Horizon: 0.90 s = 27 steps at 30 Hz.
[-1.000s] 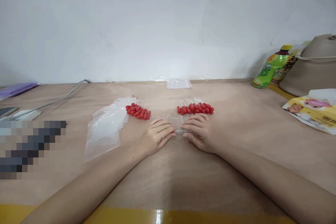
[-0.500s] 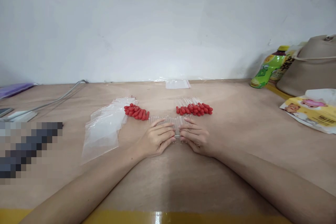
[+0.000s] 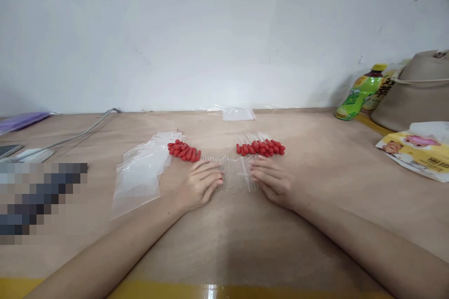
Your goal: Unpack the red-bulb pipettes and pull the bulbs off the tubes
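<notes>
A row of thin clear tubes (image 3: 236, 175) lies side by side on the table between my hands. On its left end rests my left hand (image 3: 201, 184), fingers stretched out over the tubes. My right hand (image 3: 275, 180) lies across the right end, fingers extended and slightly blurred. Neither hand is closed round anything. Just beyond my left hand is a heap of red rubber bulbs (image 3: 183, 150). Past my right hand lies a bunch of droppers (image 3: 260, 147), their red bulbs toward me and clear tubes pointing to the wall.
Clear plastic bags (image 3: 140, 173) are fanned out at left, with another small bag (image 3: 239, 114) by the wall. A cable (image 3: 82, 131) runs along the far left. At right stand a green bottle (image 3: 359, 96), a beige bag (image 3: 410, 98) and a yellow packet (image 3: 417, 147).
My hands have moved apart, left hand to the left and right hand to the right. More of the tube row shows between them. The bulbs and droppers stay in place.
</notes>
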Each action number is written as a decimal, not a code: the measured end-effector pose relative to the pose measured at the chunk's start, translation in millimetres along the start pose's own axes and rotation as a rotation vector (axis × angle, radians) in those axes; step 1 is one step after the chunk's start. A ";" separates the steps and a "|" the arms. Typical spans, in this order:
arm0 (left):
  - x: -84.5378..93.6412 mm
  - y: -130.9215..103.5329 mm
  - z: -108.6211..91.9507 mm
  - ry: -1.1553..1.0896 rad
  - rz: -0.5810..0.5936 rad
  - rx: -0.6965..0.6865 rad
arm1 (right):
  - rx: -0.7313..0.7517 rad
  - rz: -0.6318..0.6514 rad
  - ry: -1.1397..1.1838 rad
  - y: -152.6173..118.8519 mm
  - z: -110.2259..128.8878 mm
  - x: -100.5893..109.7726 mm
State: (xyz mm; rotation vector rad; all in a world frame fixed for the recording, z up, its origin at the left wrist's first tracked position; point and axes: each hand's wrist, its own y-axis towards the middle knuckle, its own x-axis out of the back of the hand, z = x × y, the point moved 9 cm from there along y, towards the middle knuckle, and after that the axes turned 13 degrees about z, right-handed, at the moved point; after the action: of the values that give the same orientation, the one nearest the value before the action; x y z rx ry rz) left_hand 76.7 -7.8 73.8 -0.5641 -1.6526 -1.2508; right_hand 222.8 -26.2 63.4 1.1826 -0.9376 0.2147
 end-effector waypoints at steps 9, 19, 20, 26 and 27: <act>36.6 -13.5 70.4 0.007 -0.161 0.474 | -0.521 0.061 -0.269 -6.4 -42.3 4.0; 70.3 -53.3 172.4 -0.105 -0.176 0.914 | -0.449 0.094 -0.241 3.0 -31.4 -2.0; 69.5 -56.8 177.4 -0.104 -0.177 0.931 | -0.444 0.105 -0.233 3.2 -30.8 -3.0; 53.8 -69.3 194.1 -0.111 -0.143 0.973 | -0.432 0.193 -0.196 3.9 -29.7 -10.3; 51.1 -70.3 195.3 -0.115 -0.129 0.976 | -0.431 0.207 -0.195 4.3 -29.6 -11.1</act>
State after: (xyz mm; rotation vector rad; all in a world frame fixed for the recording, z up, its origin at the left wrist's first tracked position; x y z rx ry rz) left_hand -81.7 135.5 81.3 0.0833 -2.1559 -0.3711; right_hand 228.4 4.4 56.4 0.7176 -1.2088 0.0565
